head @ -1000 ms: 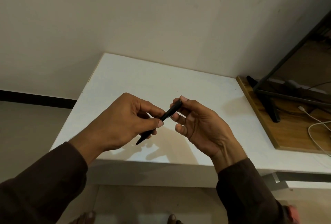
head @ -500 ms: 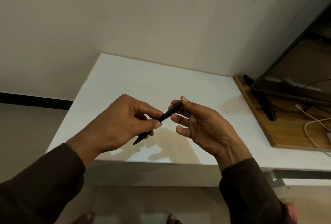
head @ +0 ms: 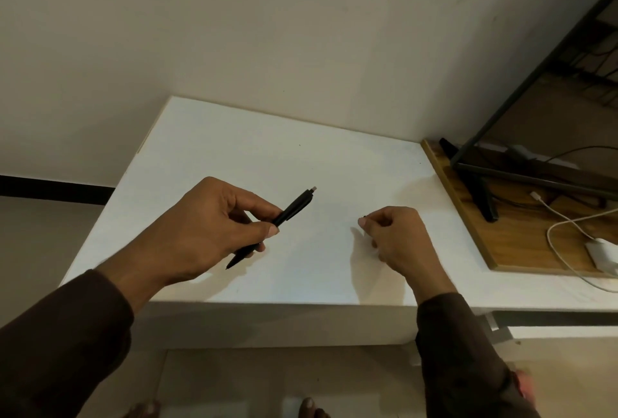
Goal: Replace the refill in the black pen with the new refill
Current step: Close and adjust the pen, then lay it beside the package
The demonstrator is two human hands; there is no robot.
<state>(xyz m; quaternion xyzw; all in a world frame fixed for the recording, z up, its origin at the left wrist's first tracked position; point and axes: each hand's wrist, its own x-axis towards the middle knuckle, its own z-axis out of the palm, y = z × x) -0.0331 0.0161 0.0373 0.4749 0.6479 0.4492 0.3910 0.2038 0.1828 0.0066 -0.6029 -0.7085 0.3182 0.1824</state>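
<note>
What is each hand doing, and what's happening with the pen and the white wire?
left hand: closed around the pen, above the table.
black pen: held slanted, tip pointing down, light end piece showing on top.
right hand: fingers pinched on something tiny and dark, away from the pen.
white cable: lying loose on the wooden board.

White table (head: 234,156), wooden board (head: 521,250) atop.

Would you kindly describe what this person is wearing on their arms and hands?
Both arms are covered by long dark brown fabric sleeves that end at the wrists. The left hand and right hand are bare: no gloves, rings, watch or markings show.
</note>
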